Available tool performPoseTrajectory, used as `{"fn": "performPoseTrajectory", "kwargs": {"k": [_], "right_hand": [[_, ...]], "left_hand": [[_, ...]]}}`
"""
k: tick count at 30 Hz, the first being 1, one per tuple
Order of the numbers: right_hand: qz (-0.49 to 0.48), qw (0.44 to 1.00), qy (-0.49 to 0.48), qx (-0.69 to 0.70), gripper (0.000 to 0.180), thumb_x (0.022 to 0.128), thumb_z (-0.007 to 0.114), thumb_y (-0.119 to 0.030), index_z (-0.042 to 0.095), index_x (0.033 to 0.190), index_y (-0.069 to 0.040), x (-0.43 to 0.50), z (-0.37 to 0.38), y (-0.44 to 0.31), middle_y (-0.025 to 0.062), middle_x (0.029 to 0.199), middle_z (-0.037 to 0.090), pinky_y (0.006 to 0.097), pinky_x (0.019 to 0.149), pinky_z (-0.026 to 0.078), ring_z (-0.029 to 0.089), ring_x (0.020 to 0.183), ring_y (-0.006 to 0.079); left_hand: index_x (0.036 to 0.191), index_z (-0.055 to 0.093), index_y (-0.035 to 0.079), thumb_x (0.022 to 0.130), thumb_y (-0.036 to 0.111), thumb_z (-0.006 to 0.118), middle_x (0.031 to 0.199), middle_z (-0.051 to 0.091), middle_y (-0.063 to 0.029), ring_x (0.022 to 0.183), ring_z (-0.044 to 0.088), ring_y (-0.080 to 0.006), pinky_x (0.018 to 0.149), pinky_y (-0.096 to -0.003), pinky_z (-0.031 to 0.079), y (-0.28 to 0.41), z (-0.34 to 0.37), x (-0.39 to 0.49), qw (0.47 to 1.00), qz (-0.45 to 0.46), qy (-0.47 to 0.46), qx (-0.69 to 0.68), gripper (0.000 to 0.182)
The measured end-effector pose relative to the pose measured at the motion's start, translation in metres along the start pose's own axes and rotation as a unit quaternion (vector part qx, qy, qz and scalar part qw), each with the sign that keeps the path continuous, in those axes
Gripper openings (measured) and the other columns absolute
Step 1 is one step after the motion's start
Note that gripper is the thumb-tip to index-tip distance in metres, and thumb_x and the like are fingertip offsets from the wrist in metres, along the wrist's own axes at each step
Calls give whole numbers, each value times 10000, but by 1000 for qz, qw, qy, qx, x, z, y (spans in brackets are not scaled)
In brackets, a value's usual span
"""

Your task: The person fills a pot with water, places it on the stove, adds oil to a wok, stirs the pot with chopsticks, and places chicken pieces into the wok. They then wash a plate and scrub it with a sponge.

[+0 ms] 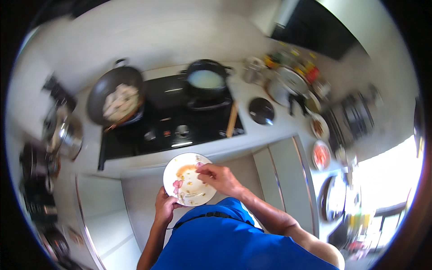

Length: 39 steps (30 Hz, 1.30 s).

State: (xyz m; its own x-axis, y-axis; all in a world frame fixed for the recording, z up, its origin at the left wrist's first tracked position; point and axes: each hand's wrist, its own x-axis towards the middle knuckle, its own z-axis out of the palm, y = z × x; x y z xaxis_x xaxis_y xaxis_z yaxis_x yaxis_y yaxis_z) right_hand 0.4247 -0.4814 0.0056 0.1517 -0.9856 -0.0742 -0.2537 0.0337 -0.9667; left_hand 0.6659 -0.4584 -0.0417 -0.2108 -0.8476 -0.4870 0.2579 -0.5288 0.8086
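My left hand (165, 205) grips the lower left rim of a round white plate (202, 199), which I hold up before my body, short of the counter edge. On the plate are a small brown wet patch, scattered yellowish bits and pink patches; whether the pink is food or printed pattern I cannot tell. Over the plate's right side hovers my right hand (219, 179), thumb and fingers bent together. Its fingertips are close to the plate's surface, and any small piece between them is too hidden to make out.
Beyond the plate is a black cooktop (158, 101). A wok (96, 101) with pale food pieces sits at its left, its handle reaching over the front. A black pot (194, 91) holds whitish liquid. Right lie a wooden utensil (232, 121), a dark lid (261, 111) and small food dishes (314, 158).
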Motion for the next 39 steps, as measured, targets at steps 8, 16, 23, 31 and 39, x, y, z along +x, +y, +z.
{"fn": "performPoseTrajectory", "kwargs": {"k": [8,16,23,31,39], "right_hand": [[-9,982,170,-82,227,918,630,-108,645,1110,12,-144,-54,-2,217,916,699,424,718,561,709,780,321],[43,927,368,-61,193,921,625,-75,622,1092,16,-340,-94,23,192,925,707,413,674,566,702,753,311],[75,815,575,-13,217,950,672,-165,657,1126,-40,-504,-117,37,119,891,720,323,679,562,701,770,179],[107,664,727,135,192,963,653,-137,675,1076,17,-629,-143,27,85,869,712,275,673,572,682,783,111],[176,566,798,108,215,960,656,-147,673,1098,17,-734,-199,40,69,873,710,254,669,561,669,737,101]], "left_hand": [[1329,480,20,686,21,467,1187,596,-97,1035,663,-258,670,-397,653,-42,82,-12,985,-63,-155,48,643],[1379,450,7,704,23,481,1300,578,-149,1107,645,-305,753,-433,642,-112,208,-85,942,-162,-269,117,676],[1367,436,-14,718,-1,505,1244,594,-171,1067,659,-305,795,-433,626,-186,330,-141,852,-235,-427,191,652],[1333,422,-21,707,-51,496,1175,605,-167,997,680,-290,762,-402,630,-258,477,-208,751,-274,-551,238,631],[1306,425,-13,738,-73,474,1144,616,-156,879,711,-243,631,-322,629,-351,602,-260,645,-336,-628,277,573]]}}
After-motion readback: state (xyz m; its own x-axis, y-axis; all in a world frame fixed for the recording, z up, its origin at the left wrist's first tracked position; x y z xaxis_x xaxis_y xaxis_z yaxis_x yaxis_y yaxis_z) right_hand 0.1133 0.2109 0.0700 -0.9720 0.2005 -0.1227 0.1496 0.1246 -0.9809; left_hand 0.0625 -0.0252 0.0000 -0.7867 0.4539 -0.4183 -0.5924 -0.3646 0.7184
